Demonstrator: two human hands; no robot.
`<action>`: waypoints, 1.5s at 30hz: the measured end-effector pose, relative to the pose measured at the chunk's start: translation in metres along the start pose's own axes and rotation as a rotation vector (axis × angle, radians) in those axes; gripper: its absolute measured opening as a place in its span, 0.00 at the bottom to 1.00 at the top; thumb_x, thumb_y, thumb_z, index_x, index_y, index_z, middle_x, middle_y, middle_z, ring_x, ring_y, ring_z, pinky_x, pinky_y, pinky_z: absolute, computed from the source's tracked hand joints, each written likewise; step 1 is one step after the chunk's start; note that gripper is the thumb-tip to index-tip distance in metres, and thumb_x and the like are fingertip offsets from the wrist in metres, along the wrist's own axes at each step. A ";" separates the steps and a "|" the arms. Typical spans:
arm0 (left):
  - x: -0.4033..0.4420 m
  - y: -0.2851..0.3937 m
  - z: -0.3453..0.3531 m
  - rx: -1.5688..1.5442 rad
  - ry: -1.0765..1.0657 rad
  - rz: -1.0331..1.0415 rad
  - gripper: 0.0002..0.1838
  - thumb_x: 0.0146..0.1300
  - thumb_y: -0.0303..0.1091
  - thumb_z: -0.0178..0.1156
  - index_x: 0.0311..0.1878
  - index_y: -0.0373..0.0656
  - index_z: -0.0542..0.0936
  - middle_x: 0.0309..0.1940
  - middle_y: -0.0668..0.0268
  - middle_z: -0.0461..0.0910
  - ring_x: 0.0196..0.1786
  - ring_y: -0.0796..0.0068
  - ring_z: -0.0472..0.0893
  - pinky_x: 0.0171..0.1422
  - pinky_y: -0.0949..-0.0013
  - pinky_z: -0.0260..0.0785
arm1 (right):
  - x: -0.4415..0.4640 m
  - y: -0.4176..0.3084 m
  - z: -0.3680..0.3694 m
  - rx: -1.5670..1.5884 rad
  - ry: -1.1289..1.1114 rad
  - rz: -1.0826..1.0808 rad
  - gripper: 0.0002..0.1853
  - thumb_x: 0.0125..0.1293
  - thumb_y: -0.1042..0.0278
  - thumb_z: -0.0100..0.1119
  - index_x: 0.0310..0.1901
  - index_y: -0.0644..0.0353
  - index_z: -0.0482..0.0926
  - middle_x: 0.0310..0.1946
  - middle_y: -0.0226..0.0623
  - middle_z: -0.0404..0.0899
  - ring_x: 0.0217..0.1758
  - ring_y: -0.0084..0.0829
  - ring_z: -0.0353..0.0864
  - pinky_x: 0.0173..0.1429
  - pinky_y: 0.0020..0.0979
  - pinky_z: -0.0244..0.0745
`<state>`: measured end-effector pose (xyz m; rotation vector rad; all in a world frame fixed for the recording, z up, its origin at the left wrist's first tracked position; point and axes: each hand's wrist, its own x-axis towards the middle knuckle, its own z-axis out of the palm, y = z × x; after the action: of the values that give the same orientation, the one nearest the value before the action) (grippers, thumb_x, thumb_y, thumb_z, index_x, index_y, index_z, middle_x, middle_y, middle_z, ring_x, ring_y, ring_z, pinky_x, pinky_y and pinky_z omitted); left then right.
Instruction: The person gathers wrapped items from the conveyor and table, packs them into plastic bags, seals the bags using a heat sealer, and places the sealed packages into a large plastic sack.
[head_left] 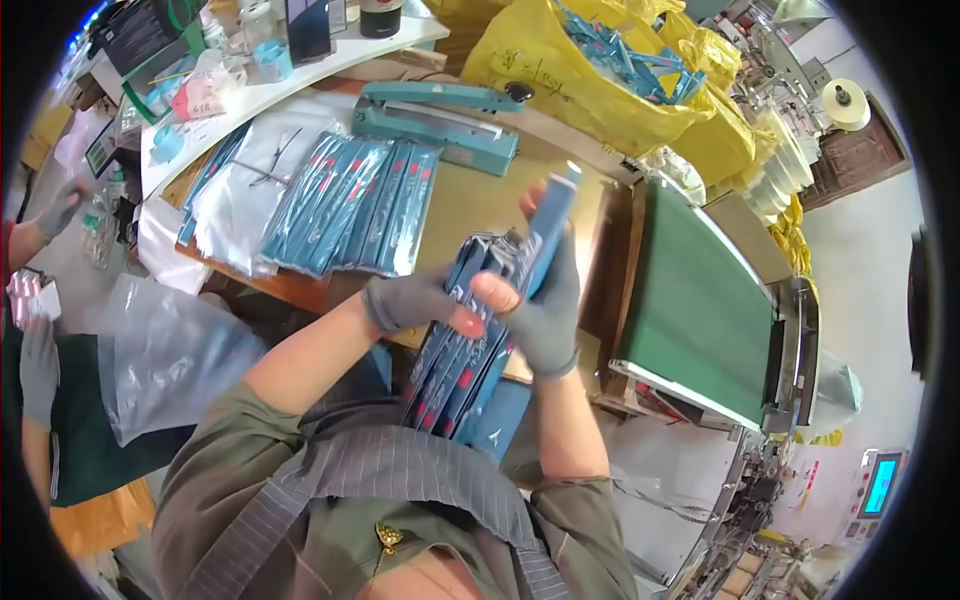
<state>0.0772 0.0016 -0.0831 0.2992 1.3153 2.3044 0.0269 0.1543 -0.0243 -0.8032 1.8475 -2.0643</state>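
Both of my hands wear grey gloves with bare fingertips. My left hand [415, 300] is closed on the left side of a bundle of narrow blue packets [455, 365] in clear wrap, with red marks. On the bundle's right side, my right hand [545, 310] grips it, thumb across the front and fingers behind a packet that sticks up at the top. The bundle stands tilted before my apron. Beyond it on the table lie rows of similar blue packets [350, 205], beside clear plastic bags [250, 190] and a teal bar sealer [440, 125].
A green conveyor belt [695, 300] stands at the right. Yellow sacks [590, 75] with blue packets are at the back. At the left, a co-worker's gloved hands [40, 370] are near a clear bag [175, 350]. A white shelf [340, 62] holds bottles and cups.
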 end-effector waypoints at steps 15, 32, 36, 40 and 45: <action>-0.011 0.059 0.019 1.160 0.278 0.343 0.15 0.64 0.43 0.54 0.48 0.44 0.78 0.39 0.62 0.81 0.32 0.70 0.81 0.38 0.68 0.74 | -0.029 0.056 0.039 0.607 -0.313 0.330 0.37 0.52 0.63 0.61 0.65 0.57 0.58 0.34 0.42 0.76 0.41 0.38 0.77 0.50 0.37 0.74; -0.101 -0.092 0.069 1.296 0.293 0.283 0.27 0.52 0.57 0.64 0.13 0.45 0.71 0.11 0.61 0.69 0.16 0.60 0.72 0.21 0.61 0.60 | -0.202 0.116 0.002 0.052 0.023 0.714 0.25 0.72 0.54 0.40 0.61 0.67 0.64 0.46 0.42 0.78 0.48 0.37 0.77 0.53 0.34 0.70; -0.021 -0.032 0.069 1.182 0.505 0.193 0.13 0.56 0.42 0.59 0.30 0.41 0.77 0.20 0.53 0.73 0.25 0.54 0.75 0.31 0.59 0.65 | -0.102 0.081 -0.031 -1.000 0.329 -0.166 0.10 0.56 0.67 0.61 0.37 0.63 0.77 0.26 0.42 0.78 0.31 0.32 0.78 0.38 0.30 0.73; 0.033 0.040 0.020 1.178 0.556 0.352 0.08 0.53 0.33 0.57 0.34 0.41 0.75 0.25 0.56 0.75 0.30 0.63 0.76 0.36 0.64 0.67 | -0.044 -0.007 -0.021 -0.800 0.405 -0.496 0.07 0.54 0.83 0.55 0.33 0.61 0.73 0.16 0.30 0.67 0.19 0.17 0.66 0.26 0.21 0.63; 0.056 0.086 -0.016 1.353 0.314 -0.479 0.11 0.51 0.38 0.62 0.36 0.43 0.81 0.34 0.54 0.83 0.37 0.70 0.83 0.44 0.66 0.72 | 0.036 -0.007 -0.097 -1.409 0.133 0.063 0.12 0.56 0.59 0.61 0.37 0.55 0.72 0.30 0.47 0.80 0.37 0.47 0.80 0.40 0.43 0.73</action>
<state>-0.0025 -0.0203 -0.0202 0.0007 2.5726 0.8068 -0.0548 0.2168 -0.0134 -0.7758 3.2152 -0.4751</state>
